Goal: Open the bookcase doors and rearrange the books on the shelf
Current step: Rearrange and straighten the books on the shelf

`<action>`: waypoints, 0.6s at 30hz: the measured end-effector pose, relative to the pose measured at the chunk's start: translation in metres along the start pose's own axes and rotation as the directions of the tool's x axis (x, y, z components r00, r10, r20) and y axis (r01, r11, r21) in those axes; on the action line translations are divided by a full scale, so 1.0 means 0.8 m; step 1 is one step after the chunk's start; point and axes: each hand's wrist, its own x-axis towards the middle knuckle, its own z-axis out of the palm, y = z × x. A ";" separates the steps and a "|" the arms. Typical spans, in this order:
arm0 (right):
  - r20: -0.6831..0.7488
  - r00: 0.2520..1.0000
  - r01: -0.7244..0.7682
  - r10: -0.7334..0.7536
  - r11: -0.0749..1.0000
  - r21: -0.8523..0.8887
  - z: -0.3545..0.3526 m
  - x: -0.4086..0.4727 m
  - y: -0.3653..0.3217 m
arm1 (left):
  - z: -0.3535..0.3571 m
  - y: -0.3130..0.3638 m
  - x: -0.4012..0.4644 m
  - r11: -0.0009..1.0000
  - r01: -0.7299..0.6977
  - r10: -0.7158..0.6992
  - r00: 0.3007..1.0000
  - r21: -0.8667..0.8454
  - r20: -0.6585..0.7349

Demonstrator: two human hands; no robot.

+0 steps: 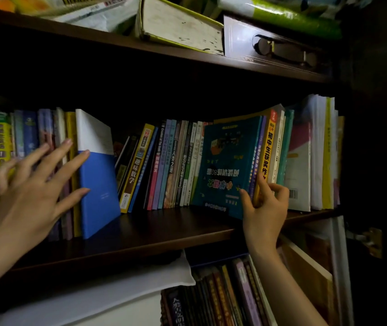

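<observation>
The middle shelf [155, 229] of the dark wooden bookcase holds a row of upright books. My left hand [30, 184] lies with straight, spread fingers against the spines at the left, its fingertips touching a blue-and-white book [98, 184] that sticks out from the row. My right hand [264, 208] pinches the lower spines of a few thin books, among them an orange-spined one [266, 151], next to a teal book [225, 165] whose cover faces out upside down. Between the two groups several slim books [164, 165] lean to the right.
The shelf above carries a thick book lying flat [180, 24], a box with eyeglasses [284, 50] on it and a green packet [291, 17]. Below, more books [223, 295] stand beside a white cloth [107, 290]. The bookcase side wall [373, 137] closes off the right.
</observation>
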 end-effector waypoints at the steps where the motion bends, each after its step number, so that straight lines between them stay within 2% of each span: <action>1: -0.008 1.000 0.008 -0.008 1.000 -0.008 0.001 0.000 -0.001 | -0.002 0.003 -0.001 1.000 0.003 -0.003 1.000 0.003 -0.008; 6: -0.031 0.999 -0.018 0.017 0.999 -0.029 0.000 0.002 -0.010 | -0.013 0.014 -0.002 0.998 -0.001 0.004 0.999 0.061 -0.049; 9: -0.015 0.999 -0.045 0.046 0.999 0.031 -0.001 0.005 -0.021 | -0.015 0.020 -0.004 0.998 0.004 0.002 0.995 0.065 -0.098; 13: 0.037 0.999 -0.009 0.006 0.996 0.089 0.004 0.001 -0.038 | -0.015 0.021 -0.006 0.997 -0.006 0.016 0.992 0.073 -0.128; 15: 0.101 0.995 -0.005 -0.005 0.995 0.095 0.008 0.001 -0.044 | -0.015 0.020 -0.007 0.997 0.003 0.008 0.991 0.079 -0.131; 18: 0.264 0.964 0.027 -0.020 0.999 -0.021 0.019 0.000 -0.051 | -0.020 0.028 -0.007 0.993 0.028 -0.009 0.987 0.119 -0.161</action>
